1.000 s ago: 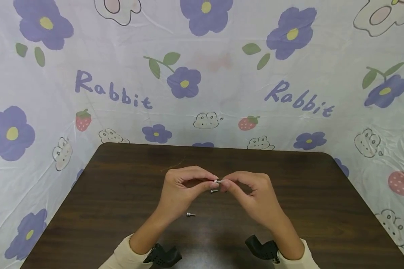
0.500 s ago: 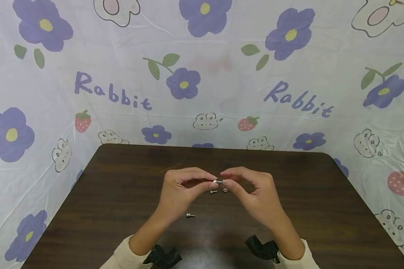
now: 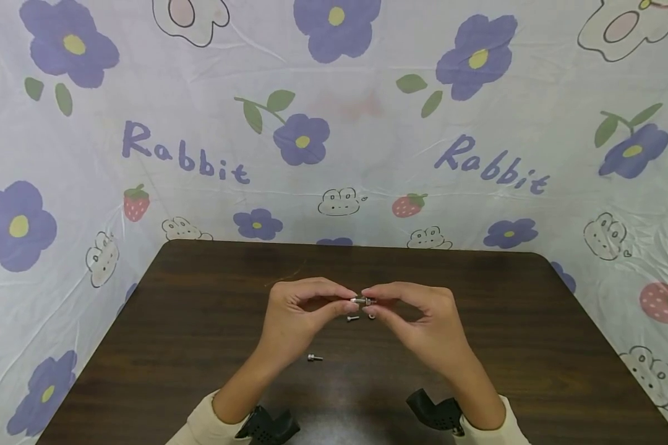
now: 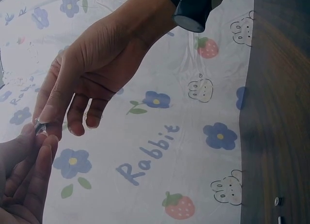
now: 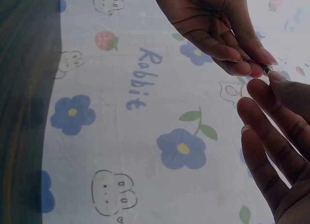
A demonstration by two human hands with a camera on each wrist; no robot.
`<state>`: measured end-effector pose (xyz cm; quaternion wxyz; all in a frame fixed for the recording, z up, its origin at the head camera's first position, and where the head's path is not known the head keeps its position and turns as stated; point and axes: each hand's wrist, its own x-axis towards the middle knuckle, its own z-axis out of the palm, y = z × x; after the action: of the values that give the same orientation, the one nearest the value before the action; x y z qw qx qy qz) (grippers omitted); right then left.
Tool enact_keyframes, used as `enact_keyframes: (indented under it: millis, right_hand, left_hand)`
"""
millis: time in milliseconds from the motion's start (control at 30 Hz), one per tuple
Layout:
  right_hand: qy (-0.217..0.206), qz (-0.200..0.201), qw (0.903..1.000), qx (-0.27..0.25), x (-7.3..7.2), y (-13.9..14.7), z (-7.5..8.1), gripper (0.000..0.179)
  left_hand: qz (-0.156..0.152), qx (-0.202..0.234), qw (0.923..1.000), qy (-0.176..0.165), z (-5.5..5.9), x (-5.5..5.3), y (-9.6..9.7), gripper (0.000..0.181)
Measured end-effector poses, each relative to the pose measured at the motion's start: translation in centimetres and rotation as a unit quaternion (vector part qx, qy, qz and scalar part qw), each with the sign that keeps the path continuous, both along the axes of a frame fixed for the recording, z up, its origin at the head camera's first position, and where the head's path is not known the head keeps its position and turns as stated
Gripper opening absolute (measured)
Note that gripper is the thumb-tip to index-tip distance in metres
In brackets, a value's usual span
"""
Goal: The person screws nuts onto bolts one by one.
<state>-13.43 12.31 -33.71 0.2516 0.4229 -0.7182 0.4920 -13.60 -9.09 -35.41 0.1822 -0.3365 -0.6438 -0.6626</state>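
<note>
My left hand (image 3: 303, 306) pinches a small silver screw (image 3: 359, 301) between thumb and fingertips, above the table's middle. Facing it, my right hand (image 3: 420, 312) holds a small nut-like metal piece (image 3: 368, 301) at the screw's other end with thumb and index finger. How far the piece sits on the thread cannot be made out. Beneath the hands lie a screw (image 3: 353, 318) and a small nut (image 3: 372, 316), the latter partly hidden by the right thumb. Another screw (image 3: 315, 358), with a thick head end, lies nearer by the left wrist. Fingertips mostly cover the held screw (image 5: 266, 69) in the right wrist view.
A dark wood-grain table (image 3: 211, 321) is under the hands. Behind and around it hangs a white cloth (image 3: 367, 148) with purple flowers and rabbits. Black wrist cameras (image 3: 434, 411) are worn at both cream sleeves.
The right fingers have shifted from around the screw's end to pinching the nut-like piece there. The nut on the table came into view, then became partly covered. The left hand has barely moved.
</note>
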Motion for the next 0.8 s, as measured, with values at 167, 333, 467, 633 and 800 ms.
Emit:
enact_keyframes:
  millis: [167, 333, 467, 633, 800]
  right_hand:
    - [-0.007, -0.014, 0.9998, 0.012, -0.04, 0.05, -0.09, 0.030]
    - [-0.031, -0.012, 0.9993, 0.019, -0.04, 0.03, -0.25, 0.024]
    - [-0.039, -0.006, 0.9990, 0.019, -0.03, -0.13, -0.36, 0.018]
    - [-0.049, -0.025, 0.9981, 0.027, 0.03, -0.32, -0.30, 0.021]
    - [-0.067, -0.046, 0.9960, 0.038, 0.21, -0.24, -0.22, 0.020]
  left_hand:
    - [-0.004, 0.003, 1.0000, 0.002, -0.01, -0.03, 0.10, 0.014]
    - [-0.006, 0.003, 1.0000, 0.003, -0.09, -0.01, 0.15, 0.014]
    - [-0.006, 0.001, 1.0000, 0.001, -0.18, 0.09, 0.21, 0.013]
    - [-0.010, 0.001, 0.9999, -0.005, -0.21, 0.14, 0.28, 0.013]
    - [-0.009, 0.001, 0.9999, -0.007, -0.19, 0.19, 0.31, 0.013]
